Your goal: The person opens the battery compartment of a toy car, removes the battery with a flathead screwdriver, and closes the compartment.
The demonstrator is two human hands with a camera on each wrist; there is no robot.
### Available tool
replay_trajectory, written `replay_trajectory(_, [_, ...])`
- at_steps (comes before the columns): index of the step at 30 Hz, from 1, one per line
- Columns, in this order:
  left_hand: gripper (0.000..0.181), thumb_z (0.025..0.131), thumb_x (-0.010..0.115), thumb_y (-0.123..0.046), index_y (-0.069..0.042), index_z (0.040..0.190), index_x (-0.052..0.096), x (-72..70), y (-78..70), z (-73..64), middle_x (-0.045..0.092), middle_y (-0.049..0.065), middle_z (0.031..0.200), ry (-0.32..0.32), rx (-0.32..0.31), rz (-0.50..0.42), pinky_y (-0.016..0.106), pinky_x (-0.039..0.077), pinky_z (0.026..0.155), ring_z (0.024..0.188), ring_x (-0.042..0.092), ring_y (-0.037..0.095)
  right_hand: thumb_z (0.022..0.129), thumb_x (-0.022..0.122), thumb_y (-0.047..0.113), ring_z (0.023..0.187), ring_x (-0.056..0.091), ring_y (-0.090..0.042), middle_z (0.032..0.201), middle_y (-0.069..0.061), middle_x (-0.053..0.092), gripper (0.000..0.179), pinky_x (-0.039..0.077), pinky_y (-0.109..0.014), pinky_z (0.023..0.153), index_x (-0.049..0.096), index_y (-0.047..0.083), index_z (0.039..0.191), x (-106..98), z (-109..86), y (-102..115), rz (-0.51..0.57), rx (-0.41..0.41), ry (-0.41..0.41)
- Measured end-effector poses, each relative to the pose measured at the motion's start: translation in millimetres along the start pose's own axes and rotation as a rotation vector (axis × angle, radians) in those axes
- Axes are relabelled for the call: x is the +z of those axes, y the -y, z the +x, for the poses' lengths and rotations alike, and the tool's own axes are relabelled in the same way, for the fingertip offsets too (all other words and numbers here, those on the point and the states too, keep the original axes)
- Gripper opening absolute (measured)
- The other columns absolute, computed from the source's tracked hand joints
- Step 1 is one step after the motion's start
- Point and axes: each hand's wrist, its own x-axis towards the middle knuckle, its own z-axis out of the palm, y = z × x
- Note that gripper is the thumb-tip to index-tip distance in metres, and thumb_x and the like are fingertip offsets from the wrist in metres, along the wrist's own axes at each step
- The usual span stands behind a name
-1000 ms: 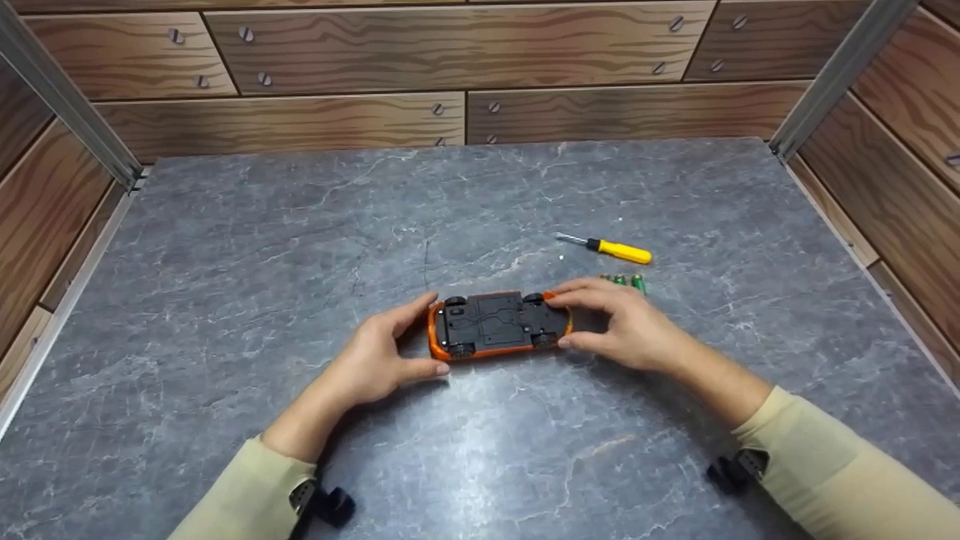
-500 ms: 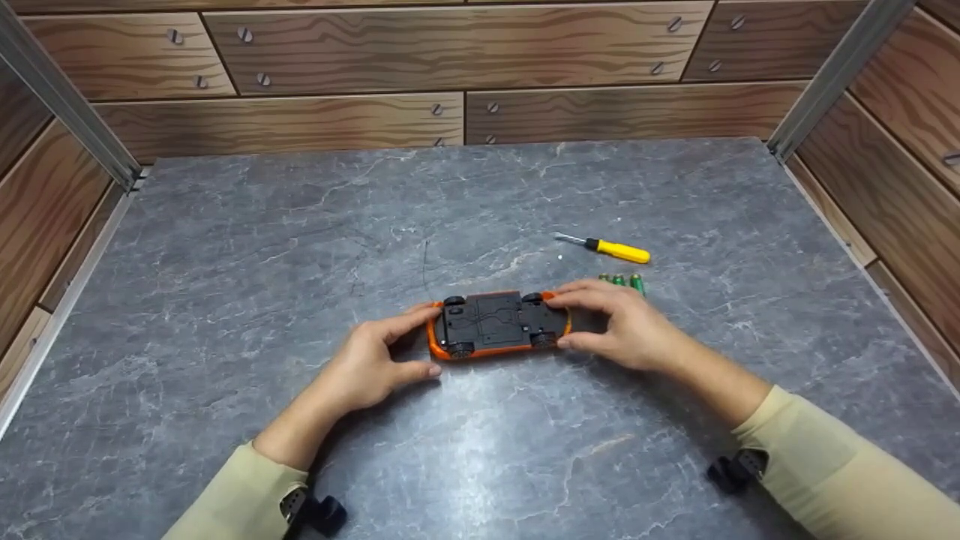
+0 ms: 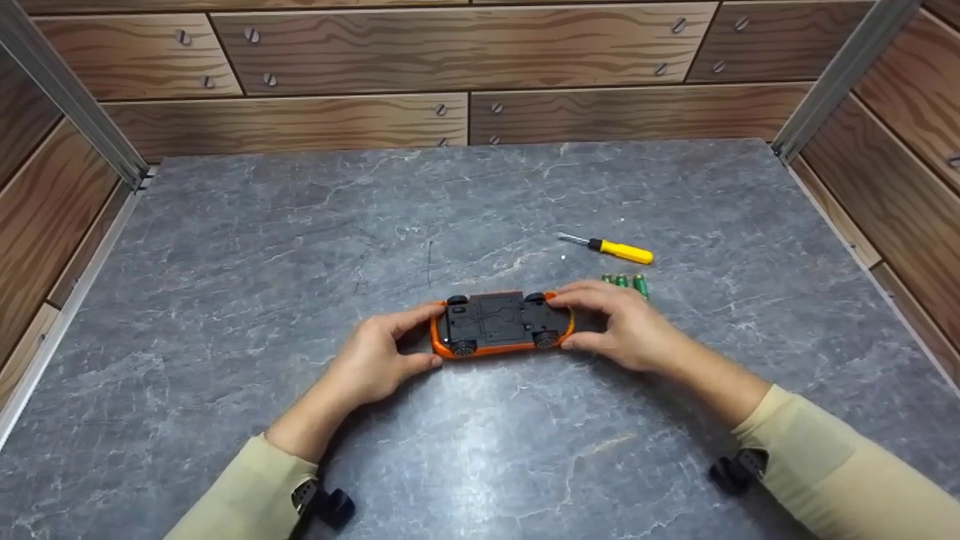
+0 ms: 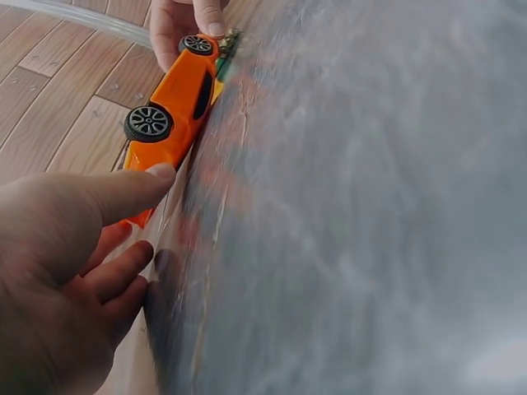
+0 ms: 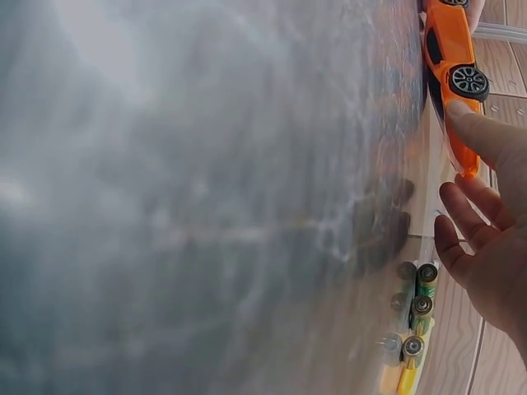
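Observation:
An orange toy car (image 3: 491, 319) lies upside down on the table, its black underside and wheels facing up. My left hand (image 3: 375, 356) grips its left end between thumb and index finger. At the right end, my right hand (image 3: 634, 326) holds the car the same way, thumb on the near side. In the left wrist view the left thumb presses the orange body (image 4: 179, 99), with the other fingers curled below. The right wrist view has the right thumb against the car (image 5: 453, 45), behind a wheel. The car's roof is hidden underneath.
Behind my right hand stand three green batteries (image 3: 622, 281). A yellow-handled screwdriver (image 3: 626, 251) lies beyond them, with a tiny white speck (image 3: 563, 257) near its shaft. Wood-patterned walls (image 3: 300, 124) border the grey marbled table (image 3: 480, 435).
My left fingers have shifted from spread around the car's end to closed on it, the thumb coming up against the near corner. The right hand and the car have hardly moved.

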Motion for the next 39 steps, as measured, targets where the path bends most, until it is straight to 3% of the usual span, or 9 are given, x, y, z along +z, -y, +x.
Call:
replay_trajectory(11, [0.069, 0.089, 0.087, -0.014, -0.019, 0.152, 0.061, 2.6, -0.8, 1.9, 0.062, 0.009, 0.148, -0.017, 0.045, 0.047, 0.047, 0.039, 0.120, 0.140, 0.056, 0.030, 0.083, 0.092, 0.021, 0.133, 0.061, -0.029, 0.141, -0.006, 0.068, 0.057, 0.046, -0.051, 0.114, 0.072, 0.013, 0.136, 2.3, -0.1, -2.7, 0.015, -0.001, -0.036])
replay_trajectory(20, [0.064, 0.094, 0.081, -0.009, -0.010, 0.153, 0.056, -11.7, -6.7, 5.8, 0.057, 0.009, 0.153, 0.023, 0.123, -0.188, 0.035, 0.042, 0.117, 0.141, 0.055, 0.025, 0.084, 0.091, 0.012, 0.109, 0.070, -0.027, 0.131, -0.006, 0.074, 0.051, 0.059, -0.041, 0.092, 0.074, 0.008, 0.132, -7.8, 0.3, 5.7, 0.185, 0.071, -0.121])
replay_trajectory(25, [0.058, 0.096, 0.080, -0.012, -0.011, 0.151, 0.060, -25.7, -18.4, 9.1, 0.060, 0.006, 0.150, -0.005, 0.158, -0.240, 0.036, 0.043, 0.116, 0.141, 0.055, 0.023, 0.086, 0.089, 0.007, 0.101, 0.069, -0.026, 0.124, -0.007, 0.076, 0.046, 0.058, -0.028, 0.084, 0.075, 0.006, 0.130, -18.1, 4.0, 13.2, 0.272, 0.090, -0.199])
replay_trajectory(30, [0.051, 0.096, 0.079, -0.013, -0.008, 0.145, 0.065, -34.1, -31.2, 13.5, 0.067, 0.008, 0.142, -0.039, 0.152, -0.301, 0.040, 0.052, 0.108, 0.130, 0.064, 0.020, 0.090, 0.084, 0.003, 0.083, 0.068, -0.017, 0.115, -0.008, 0.076, 0.037, 0.056, -0.022, 0.070, 0.076, 0.004, 0.127, -26.1, 7.9, 21.7, 0.368, 0.103, -0.265])
replay_trajectory(35, [0.045, 0.095, 0.081, -0.015, -0.009, 0.138, 0.071, -38.9, -42.9, 20.2, 0.073, 0.007, 0.131, -0.127, 0.125, -0.294, 0.029, 0.059, 0.095, 0.114, 0.073, 0.019, 0.093, 0.079, -0.001, 0.077, 0.068, -0.012, 0.108, -0.008, 0.079, 0.032, 0.053, -0.020, 0.061, 0.076, 0.001, 0.125, -30.3, 11.0, 29.2, 0.442, 0.106, -0.324])
replay_trajectory(39, [0.041, 0.095, 0.082, -0.019, -0.013, 0.134, 0.075, -42.0, -50.3, 24.7, 0.077, 0.005, 0.123, -0.195, 0.114, -0.264, 0.027, 0.060, 0.090, 0.108, 0.075, 0.018, 0.095, 0.078, 0.004, 0.076, 0.070, -0.012, 0.103, -0.006, 0.080, 0.029, 0.047, -0.019, 0.054, 0.078, 0.004, 0.124, -33.8, 13.4, 34.5, 0.435, 0.135, -0.351])
